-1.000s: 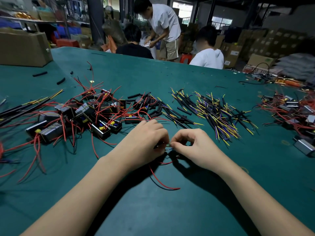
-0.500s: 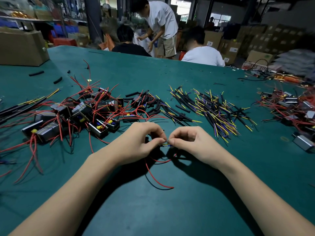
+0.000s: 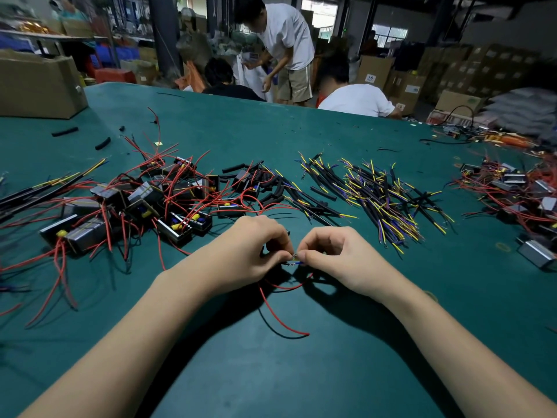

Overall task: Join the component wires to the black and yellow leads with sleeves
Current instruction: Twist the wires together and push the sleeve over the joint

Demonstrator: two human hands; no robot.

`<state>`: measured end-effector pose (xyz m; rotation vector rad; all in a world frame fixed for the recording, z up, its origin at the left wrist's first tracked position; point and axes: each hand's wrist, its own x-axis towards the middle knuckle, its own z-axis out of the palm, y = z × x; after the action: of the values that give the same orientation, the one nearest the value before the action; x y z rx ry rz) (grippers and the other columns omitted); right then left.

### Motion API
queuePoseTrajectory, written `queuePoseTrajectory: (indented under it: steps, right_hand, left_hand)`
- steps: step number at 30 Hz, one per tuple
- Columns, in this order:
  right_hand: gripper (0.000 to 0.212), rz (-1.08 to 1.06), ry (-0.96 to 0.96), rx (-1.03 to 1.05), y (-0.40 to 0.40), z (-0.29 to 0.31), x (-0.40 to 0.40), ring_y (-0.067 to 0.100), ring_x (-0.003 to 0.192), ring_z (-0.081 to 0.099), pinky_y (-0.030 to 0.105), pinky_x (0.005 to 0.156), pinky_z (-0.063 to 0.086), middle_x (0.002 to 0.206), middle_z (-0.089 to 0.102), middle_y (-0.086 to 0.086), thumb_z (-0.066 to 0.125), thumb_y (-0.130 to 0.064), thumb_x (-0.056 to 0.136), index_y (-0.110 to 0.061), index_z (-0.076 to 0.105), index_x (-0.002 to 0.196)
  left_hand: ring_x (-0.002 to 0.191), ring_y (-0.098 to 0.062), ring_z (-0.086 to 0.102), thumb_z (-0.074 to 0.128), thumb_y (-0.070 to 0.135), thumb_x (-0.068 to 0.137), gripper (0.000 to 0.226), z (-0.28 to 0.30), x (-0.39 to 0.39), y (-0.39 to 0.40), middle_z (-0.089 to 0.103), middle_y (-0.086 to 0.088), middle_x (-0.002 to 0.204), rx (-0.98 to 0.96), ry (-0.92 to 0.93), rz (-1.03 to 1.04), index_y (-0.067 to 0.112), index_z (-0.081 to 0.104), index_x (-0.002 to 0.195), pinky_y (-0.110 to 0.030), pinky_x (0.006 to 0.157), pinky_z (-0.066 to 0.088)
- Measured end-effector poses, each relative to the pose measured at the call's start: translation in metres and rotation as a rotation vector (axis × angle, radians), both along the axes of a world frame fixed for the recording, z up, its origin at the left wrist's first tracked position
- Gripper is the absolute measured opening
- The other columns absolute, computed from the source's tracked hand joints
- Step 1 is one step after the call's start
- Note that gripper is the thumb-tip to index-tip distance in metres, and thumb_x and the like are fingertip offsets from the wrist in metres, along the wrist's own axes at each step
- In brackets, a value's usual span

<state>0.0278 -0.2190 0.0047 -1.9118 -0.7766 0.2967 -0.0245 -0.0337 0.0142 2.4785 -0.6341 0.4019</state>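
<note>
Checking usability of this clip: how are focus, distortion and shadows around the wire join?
Head view: wide-angle bending curves the green table edge; both the left hand and right hand are sharp, casting dark shadows beneath the thin red wire; the tiny join pinched between the fingertips is too small to resolve; background workers and cardboard boxes are soft and dim.

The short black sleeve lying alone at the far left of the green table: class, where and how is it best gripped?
Pinch the black sleeve at its middle, across its narrow width, coming from above. It lies flat and apart from the wire piles, so a fingertip grip on its two long sides probably has room. Both hands are busy pinching wires.
</note>
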Motion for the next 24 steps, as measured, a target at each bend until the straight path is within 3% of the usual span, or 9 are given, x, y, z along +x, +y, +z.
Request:
queuePoseTrajectory:
  steps: [5,8,11,13,19,24]
  right_hand:
    - [0.014,-0.009,-0.069,-0.019,0.0,0.003,-0.002,-0.003,0.052,0.046,0.007,0.054,0.035,0.061,0.058,-0.01,0.064,-0.001,0.086,-0.01,0.064,0.076]
    - [0.016,-0.025,-0.208,-0.056,0.002,0.007,-0.007,-0.004,0.055,0.048,0.007,0.058,0.035,0.061,0.057,-0.011,0.064,0.0,0.084,-0.012,0.065,0.074]
    - [0.015,-0.027,-0.362,-0.113,0.003,0.009,-0.01,0.001,0.062,0.05,0.015,0.066,0.04,0.063,0.058,-0.011,0.065,-0.003,0.082,-0.015,0.064,0.072]
    - [0.013,-0.022,-0.419,-0.14,0.004,0.009,-0.012,0.006,0.064,0.051,0.024,0.07,0.043,0.064,0.057,-0.012,0.065,-0.006,0.082,-0.015,0.064,0.072]
    - [0.01,0.013,-0.55,-0.208,0.002,0.01,-0.014,0.008,0.068,0.051,0.035,0.083,0.037,0.07,0.057,-0.017,0.066,-0.011,0.083,-0.017,0.062,0.075]
    - [0.006,0.014,-0.74,-0.228,0.004,0.015,-0.019,0.005,0.066,0.044,0.036,0.076,0.034,0.071,0.055,-0.013,0.061,-0.012,0.079,-0.015,0.059,0.074]
  left_hand:
    - [0.095,-0.023,0.063,0.067,0.014,0.087,0.008,-0.003,-0.001,-0.001,0.07,-0.005,0.088,-0.009,-0.017,0.009,0.006,0.07,0.087,-0.034,0.085,0.045]
    - [0.076,-0.015,0.061,0.068,0.011,0.084,0.006,-0.003,-0.002,-0.001,0.068,-0.004,0.079,-0.099,-0.014,0.036,0.007,0.069,0.08,-0.02,0.072,0.043]
    - [0.063,-0.008,0.054,0.067,0.008,0.082,0.009,-0.003,-0.003,-0.003,0.067,-0.005,0.073,-0.146,0.035,0.058,0.008,0.066,0.073,-0.011,0.062,0.038]
    - [0.059,-0.007,0.051,0.066,0.007,0.082,0.011,-0.003,-0.003,-0.003,0.065,-0.005,0.069,-0.174,0.085,0.067,0.01,0.065,0.071,-0.011,0.059,0.036]
    - [0.056,-0.003,0.049,0.066,0.012,0.083,0.012,-0.001,-0.001,-0.002,0.062,0.0,0.067,-0.296,0.294,0.114,0.012,0.068,0.071,-0.015,0.056,0.037]
    - [0.055,-0.004,0.046,0.066,0.011,0.084,0.012,0.003,0.0,-0.001,0.058,0.005,0.063,-0.458,0.449,0.13,0.009,0.068,0.072,-0.014,0.055,0.036]
